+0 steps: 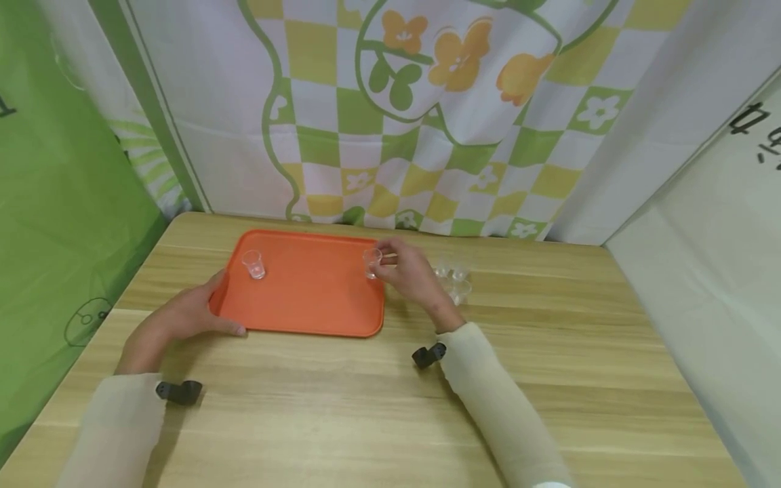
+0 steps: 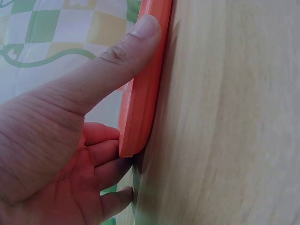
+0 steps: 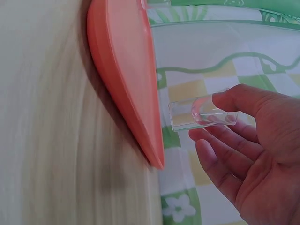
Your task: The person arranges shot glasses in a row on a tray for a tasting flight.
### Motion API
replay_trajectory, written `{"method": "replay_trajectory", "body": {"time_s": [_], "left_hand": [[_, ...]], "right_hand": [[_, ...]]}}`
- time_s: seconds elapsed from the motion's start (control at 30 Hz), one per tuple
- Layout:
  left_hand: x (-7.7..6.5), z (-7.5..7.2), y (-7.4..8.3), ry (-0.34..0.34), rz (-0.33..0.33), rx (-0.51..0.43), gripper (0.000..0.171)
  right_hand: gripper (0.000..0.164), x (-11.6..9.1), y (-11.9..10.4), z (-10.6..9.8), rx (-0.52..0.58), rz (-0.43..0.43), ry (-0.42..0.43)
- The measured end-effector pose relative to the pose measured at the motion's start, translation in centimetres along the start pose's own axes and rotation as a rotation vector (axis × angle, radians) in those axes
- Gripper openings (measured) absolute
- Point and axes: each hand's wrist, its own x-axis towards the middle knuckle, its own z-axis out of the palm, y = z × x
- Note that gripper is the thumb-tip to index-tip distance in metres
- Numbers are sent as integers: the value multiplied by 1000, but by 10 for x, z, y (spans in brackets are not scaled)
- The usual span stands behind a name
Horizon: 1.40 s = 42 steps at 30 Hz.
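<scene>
An orange tray (image 1: 311,285) lies on the wooden table. My left hand (image 1: 189,312) holds its near left corner, the thumb along the near wall and the fingers against the left side. A small clear shot glass (image 1: 254,266) stands upright on the left part of the tray. At the right edge, my right hand (image 1: 405,271) pinches another clear shot glass (image 3: 201,112) between thumb and fingers. In the right wrist view that glass hangs above the tray's surface, apart from it. Several more clear glasses (image 1: 459,288) stand right of the tray, partly hidden behind the right hand.
The wooden table (image 1: 549,352) extends to the right and in front of the tray. A checked, flowered curtain (image 1: 415,156) hangs along its far edge. Green cloth (image 1: 55,203) hangs at the left and a pale sheet (image 1: 720,271) at the right.
</scene>
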Motion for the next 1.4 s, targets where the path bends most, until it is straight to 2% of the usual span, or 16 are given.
{"method": "replay_trajectory", "body": {"time_s": [0.4, 0.77, 1.23, 1.4], "left_hand": [[2, 1, -1, -3, 1, 0, 133], [2, 3, 0, 1, 10, 3, 132], [1, 1, 1, -1, -13, 34, 135], [1, 1, 0, -3, -11, 32, 135]], "right_hand": [[29, 13, -16, 35, 56, -27, -44], [31, 22, -27, 54, 88, -33, -104], [31, 36, -43, 84, 16, -35, -117], [35, 41, -48, 96, 5, -33, -147]]}}
